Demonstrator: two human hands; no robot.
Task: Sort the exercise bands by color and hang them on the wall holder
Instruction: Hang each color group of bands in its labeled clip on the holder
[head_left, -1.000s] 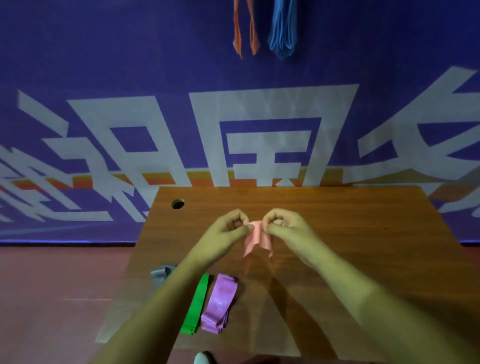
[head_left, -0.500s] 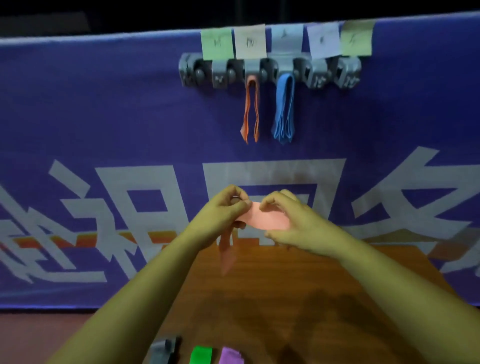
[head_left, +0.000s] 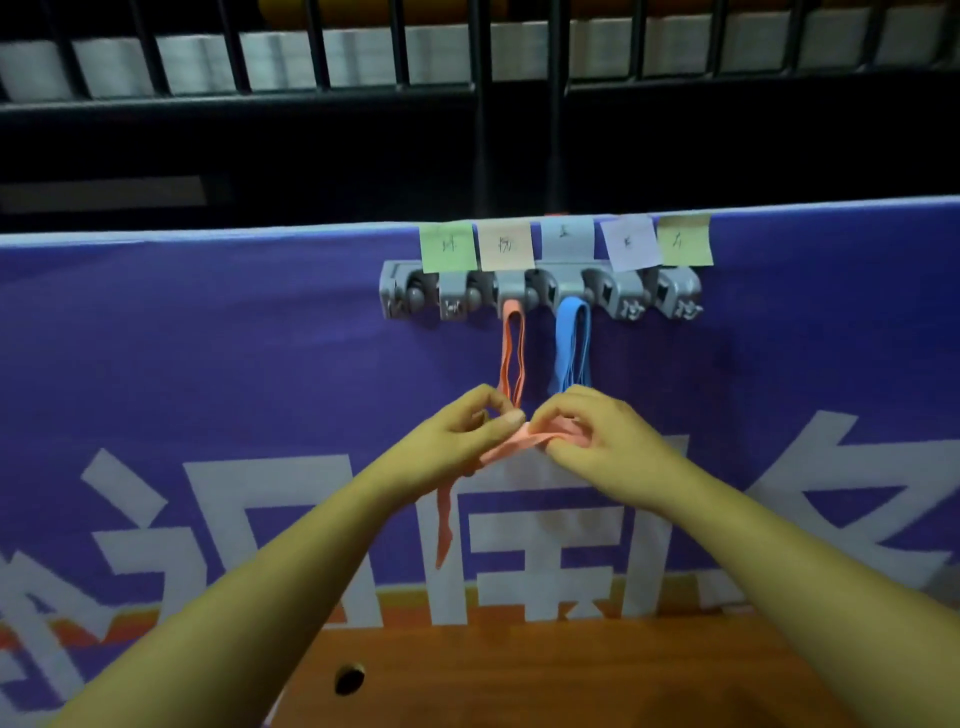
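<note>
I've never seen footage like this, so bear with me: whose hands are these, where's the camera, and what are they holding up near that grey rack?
There is no machine here. These are a person's two bare hands, filmed by a camera worn on their head that looks forward and down. The left hand and the right hand both pinch one pink band, and one end of it dangles. Behind it is a purple banner. Above is a grey wall holder with coloured sticky notes over its slots. An orange band and blue bands already hang from it. At the bottom is a wooden table with a round hole.
</note>
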